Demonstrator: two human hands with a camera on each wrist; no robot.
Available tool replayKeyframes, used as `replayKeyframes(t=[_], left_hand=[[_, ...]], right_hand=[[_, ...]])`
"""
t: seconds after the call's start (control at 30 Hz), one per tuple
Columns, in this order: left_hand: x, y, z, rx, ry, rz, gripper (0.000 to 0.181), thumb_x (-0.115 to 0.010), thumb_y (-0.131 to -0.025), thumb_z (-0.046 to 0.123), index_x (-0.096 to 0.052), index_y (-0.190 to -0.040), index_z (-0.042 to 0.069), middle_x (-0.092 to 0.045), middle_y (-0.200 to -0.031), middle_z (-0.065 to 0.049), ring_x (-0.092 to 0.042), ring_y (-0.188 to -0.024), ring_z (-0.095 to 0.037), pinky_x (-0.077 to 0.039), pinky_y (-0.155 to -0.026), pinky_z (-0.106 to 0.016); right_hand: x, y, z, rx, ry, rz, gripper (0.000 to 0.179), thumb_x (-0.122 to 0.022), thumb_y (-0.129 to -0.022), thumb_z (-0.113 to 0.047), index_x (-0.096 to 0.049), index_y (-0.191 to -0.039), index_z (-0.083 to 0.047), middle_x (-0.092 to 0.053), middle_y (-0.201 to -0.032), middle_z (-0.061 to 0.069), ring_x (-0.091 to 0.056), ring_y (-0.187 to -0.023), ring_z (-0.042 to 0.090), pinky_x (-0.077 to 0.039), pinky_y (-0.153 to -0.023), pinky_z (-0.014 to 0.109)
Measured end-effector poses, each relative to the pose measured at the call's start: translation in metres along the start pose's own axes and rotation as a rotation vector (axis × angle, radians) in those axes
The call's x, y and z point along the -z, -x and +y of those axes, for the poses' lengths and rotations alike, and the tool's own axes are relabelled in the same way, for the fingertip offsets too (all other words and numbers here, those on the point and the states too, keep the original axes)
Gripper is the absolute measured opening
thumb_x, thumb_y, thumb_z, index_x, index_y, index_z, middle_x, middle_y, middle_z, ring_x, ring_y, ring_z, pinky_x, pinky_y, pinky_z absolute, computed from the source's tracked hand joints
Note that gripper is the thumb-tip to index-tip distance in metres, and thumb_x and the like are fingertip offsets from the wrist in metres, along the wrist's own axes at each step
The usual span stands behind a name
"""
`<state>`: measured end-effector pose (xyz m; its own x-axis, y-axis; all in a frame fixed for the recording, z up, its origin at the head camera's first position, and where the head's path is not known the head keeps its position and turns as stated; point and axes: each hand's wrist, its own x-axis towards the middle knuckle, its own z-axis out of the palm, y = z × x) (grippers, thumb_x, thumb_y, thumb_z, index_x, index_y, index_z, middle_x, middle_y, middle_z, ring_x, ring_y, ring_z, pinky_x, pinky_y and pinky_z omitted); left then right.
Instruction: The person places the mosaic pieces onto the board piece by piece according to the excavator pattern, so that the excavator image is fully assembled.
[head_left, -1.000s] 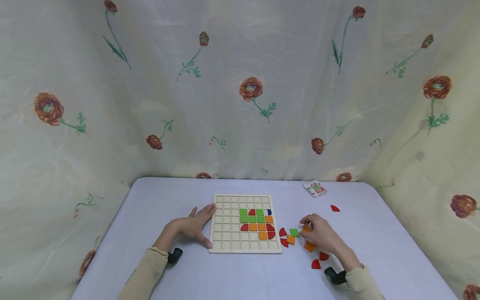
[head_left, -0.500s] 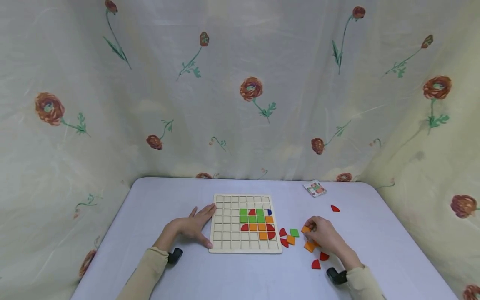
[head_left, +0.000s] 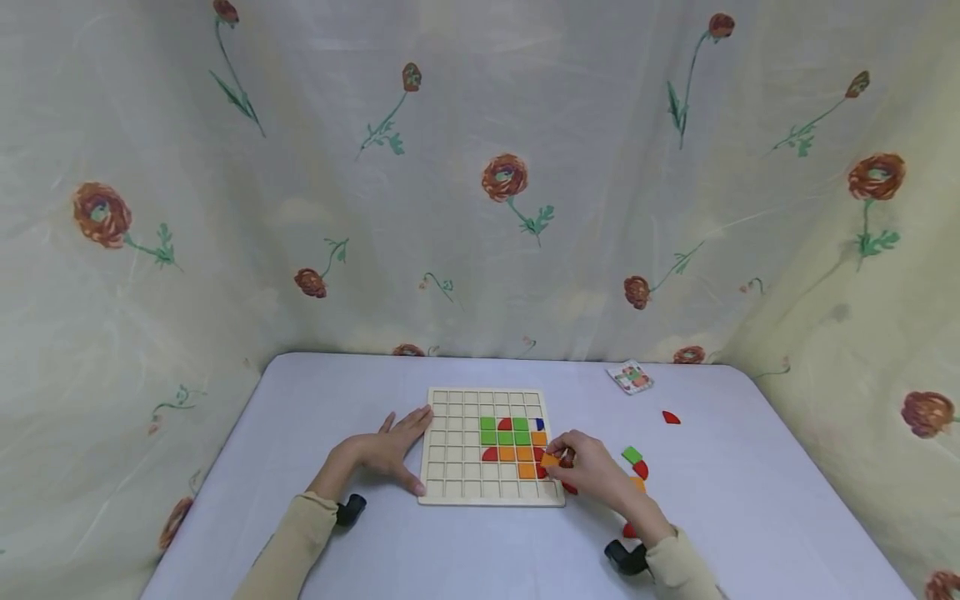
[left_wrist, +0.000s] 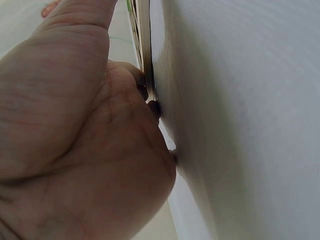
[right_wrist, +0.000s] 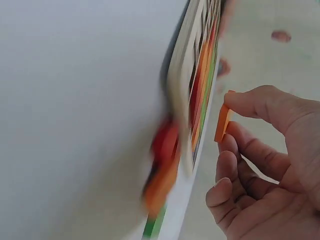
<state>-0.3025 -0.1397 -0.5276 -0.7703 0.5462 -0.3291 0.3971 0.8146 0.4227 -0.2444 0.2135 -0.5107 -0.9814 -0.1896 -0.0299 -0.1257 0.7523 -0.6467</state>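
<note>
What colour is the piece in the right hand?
The piece is orange, clearest in the right wrist view.

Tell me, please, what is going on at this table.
A person's right hand pinches an orange tile, held up off a gridded board near its right edge. The left hand touches the board's left edge. Green, orange, red and blue pieces sit in some cells, many cells are bare, and more loose pieces lie on the table to the right.

There is free passage onto the board (head_left: pixel 457 492) over its near edge; the left hand (head_left: pixel 381 454) bars its left, the right hand (head_left: pixel 594 472) and tiles (head_left: pixel 571 489) its right.
</note>
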Motion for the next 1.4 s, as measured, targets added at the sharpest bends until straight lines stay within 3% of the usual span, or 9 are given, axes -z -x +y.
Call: replayKeyframes(t=[0.17, 0.33, 0.8, 1.1, 1.23, 1.4], left_hand=[[0.001, 0.001, 0.001, -0.009, 0.001, 0.003, 0.129, -0.079, -0.066, 0.063, -0.003, -0.156, 0.009, 0.002, -0.164, -0.006, 0.003, -0.152, -0.024, 0.004, -0.121, -0.052], [0.0, 0.001, -0.001, -0.01, -0.016, 0.005, 0.129, -0.078, -0.067, 0.063, -0.003, -0.156, 0.009, 0.001, -0.164, -0.006, 0.003, -0.152, -0.023, 0.004, -0.121, -0.052], [0.002, 0.001, 0.002, 0.009, -0.016, -0.004, 0.129, -0.078, -0.066, 0.063, -0.003, -0.156, 0.009, 0.002, -0.164, -0.005, 0.003, -0.152, -0.023, 0.004, -0.121, -0.051], [0.003, 0.002, 0.0, -0.007, -0.008, 0.003, 0.129, -0.078, -0.066, 0.063, -0.003, -0.156, 0.009, 0.003, -0.164, -0.005, 0.004, -0.152, -0.023, 0.004, -0.121, -0.052], [0.002, 0.002, -0.001, -0.011, 0.0, -0.001, 0.129, -0.079, -0.066, 0.063, -0.003, -0.156, 0.009, 0.003, -0.164, -0.005, 0.004, -0.152, -0.023, 0.005, -0.121, -0.052], [0.0, 0.0, -0.002, -0.012, 0.006, -0.001, 0.13, -0.079, -0.065, 0.064, -0.003, -0.156, 0.01, 0.003, -0.164, -0.005, 0.004, -0.152, -0.023, 0.005, -0.121, -0.052]], right_hand=[[-0.02, -0.004, -0.024, 0.135, 0.054, -0.087, 0.019, -0.078, -0.08, -0.015, -0.069, -0.097, -0.011, -0.058, -0.088, -0.001, -0.049, -0.078, 0.014, -0.042, -0.063, 0.021], [-0.034, -0.009, -0.035, 0.18, 0.088, -0.14, 0.018, -0.076, -0.081, -0.015, -0.069, -0.097, -0.011, -0.06, -0.094, -0.001, -0.051, -0.083, 0.014, -0.047, -0.072, 0.027], [-0.037, -0.022, -0.034, 0.188, 0.112, -0.161, 0.013, -0.075, -0.084, -0.015, -0.071, -0.096, -0.014, -0.062, -0.096, -0.004, -0.053, -0.09, 0.013, -0.049, -0.083, 0.034], [-0.038, -0.022, -0.036, 0.198, 0.154, -0.14, 0.013, -0.077, -0.082, -0.015, -0.073, -0.094, -0.013, -0.062, -0.091, -0.004, -0.052, -0.083, 0.011, -0.048, -0.073, 0.026], [-0.036, -0.019, -0.036, 0.174, 0.125, -0.141, 0.017, -0.077, -0.082, -0.019, -0.071, -0.097, -0.013, -0.06, -0.093, -0.005, -0.051, -0.084, 0.011, -0.047, -0.073, 0.026], [-0.021, -0.015, -0.028, 0.111, 0.039, -0.066, 0.015, -0.075, -0.084, -0.02, -0.066, -0.094, -0.011, -0.059, -0.085, -0.002, -0.052, -0.075, 0.012, -0.046, -0.063, 0.023]])
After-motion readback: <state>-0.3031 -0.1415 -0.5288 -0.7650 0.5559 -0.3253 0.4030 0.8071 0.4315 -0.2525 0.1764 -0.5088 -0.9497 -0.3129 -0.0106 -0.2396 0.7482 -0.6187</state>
